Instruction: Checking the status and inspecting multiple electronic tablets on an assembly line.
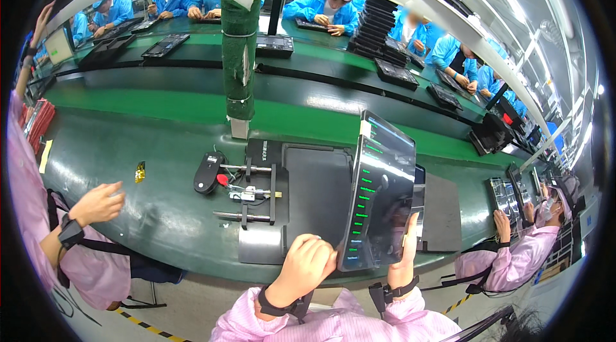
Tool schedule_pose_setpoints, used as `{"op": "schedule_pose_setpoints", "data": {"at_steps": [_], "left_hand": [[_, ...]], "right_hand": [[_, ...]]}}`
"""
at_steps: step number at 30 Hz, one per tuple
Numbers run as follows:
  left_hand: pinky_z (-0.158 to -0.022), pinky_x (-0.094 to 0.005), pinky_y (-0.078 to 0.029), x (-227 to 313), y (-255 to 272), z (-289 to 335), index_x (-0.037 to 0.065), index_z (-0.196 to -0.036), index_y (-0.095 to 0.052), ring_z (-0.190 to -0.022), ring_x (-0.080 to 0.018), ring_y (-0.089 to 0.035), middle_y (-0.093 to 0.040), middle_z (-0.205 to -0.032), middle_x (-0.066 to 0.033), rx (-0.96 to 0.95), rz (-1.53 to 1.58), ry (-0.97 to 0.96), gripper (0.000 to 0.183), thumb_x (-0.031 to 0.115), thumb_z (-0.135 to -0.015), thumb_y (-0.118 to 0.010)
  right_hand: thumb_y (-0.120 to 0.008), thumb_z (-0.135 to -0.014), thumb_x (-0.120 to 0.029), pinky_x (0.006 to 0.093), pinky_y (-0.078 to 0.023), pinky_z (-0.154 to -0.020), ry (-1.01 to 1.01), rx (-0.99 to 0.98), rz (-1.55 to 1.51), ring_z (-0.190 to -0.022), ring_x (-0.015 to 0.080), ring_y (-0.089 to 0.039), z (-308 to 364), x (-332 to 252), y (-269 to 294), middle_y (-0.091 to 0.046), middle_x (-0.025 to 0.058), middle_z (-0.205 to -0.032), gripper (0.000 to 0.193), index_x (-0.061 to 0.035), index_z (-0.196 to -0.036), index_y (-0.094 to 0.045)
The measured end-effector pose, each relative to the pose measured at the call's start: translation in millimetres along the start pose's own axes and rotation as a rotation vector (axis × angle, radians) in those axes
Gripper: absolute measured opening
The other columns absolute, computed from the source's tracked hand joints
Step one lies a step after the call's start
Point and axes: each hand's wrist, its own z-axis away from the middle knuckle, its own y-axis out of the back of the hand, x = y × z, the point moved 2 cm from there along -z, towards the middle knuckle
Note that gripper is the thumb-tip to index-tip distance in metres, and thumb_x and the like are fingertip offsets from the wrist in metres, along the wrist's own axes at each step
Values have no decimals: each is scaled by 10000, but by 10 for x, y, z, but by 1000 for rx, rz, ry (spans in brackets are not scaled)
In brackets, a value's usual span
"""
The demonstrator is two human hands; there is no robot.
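Note:
I hold a dark tablet-like panel [382, 191] upright over the near edge of the green workbench [160, 213], its screen lit with rows of green marks. My left hand [307, 266] grips its lower left edge with curled fingers. My right hand [405, 252] supports its right side from behind, fingers upward. Just left of the panel lies a black fixture plate [308, 194] with metal rods and a small cabled connector [247, 196].
A black mouse-shaped device [208, 172] lies left of the fixture. A co-worker's hand [97, 203] rests on the bench at left; another person in pink [521, 253] handles a panel at right. A padded green post [239, 59] stands behind. Workers in blue sit along the far bench.

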Motion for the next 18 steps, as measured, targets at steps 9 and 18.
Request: {"op": "schedule_pose_setpoints", "data": {"at_steps": [9, 18], "left_hand": [[-752, -310, -459, 53, -508, 169, 8, -989, -563, -859, -180, -566, -584, -923, -55, 9, 1059, 574, 187, 21, -809, -612], [-695, -324, -486, -351, -330, 291, 10, -893, -592, -739, -197, -621, -620, -759, -81, -517, 677, 680, 222, 177, -912, -447]], "right_hand": [[-366, -960, -433, 308, -378, -974, -46, -81, 9, -1083, 163, -491, -64, 246, -229, -505, 47, -1222, 530, -26, -1297, -413], [-368, -939, -489, 234, -500, -642, -148, 194, 293, -730, 95, -578, -201, 81, -205, -599, 15, -937, 526, -47, -1196, -494]]}}
